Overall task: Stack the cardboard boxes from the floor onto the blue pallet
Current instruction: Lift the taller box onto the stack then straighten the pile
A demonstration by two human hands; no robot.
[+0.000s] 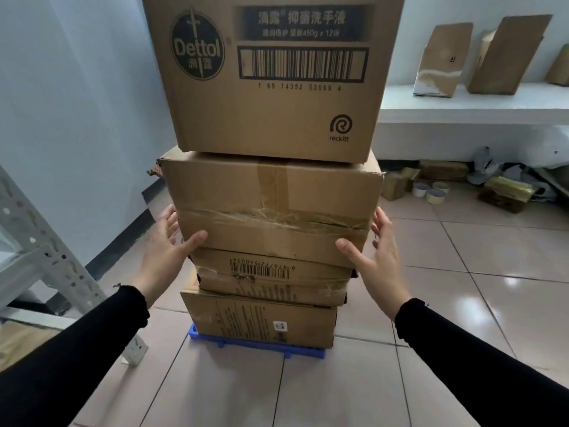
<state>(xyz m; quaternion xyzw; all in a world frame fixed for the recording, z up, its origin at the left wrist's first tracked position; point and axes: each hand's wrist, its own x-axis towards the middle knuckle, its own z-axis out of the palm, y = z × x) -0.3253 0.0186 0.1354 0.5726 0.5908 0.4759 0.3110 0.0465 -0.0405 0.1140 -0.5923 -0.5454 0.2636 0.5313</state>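
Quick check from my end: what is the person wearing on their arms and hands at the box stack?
Both arms are in long black sleeves, the left sleeve and the right sleeve, each ending at the wrist in a slightly gathered, frilled cuff. The left hand and right hand are bare: no gloves. No rings, watch or wristbands show from this view. The fabric looks plain, with no visible logos or markings.

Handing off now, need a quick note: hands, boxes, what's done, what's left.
Left hand: open, thumb on the taped box, second from top.
Right hand: open at that box's other side, thumb on its front.
Four boxes stacked on the blue pallet, Dettol box on top.
Stack is uneven; the taped box overhangs the one below.
Left: probably square up the stack. No loose full-size boxes seen on the floor.
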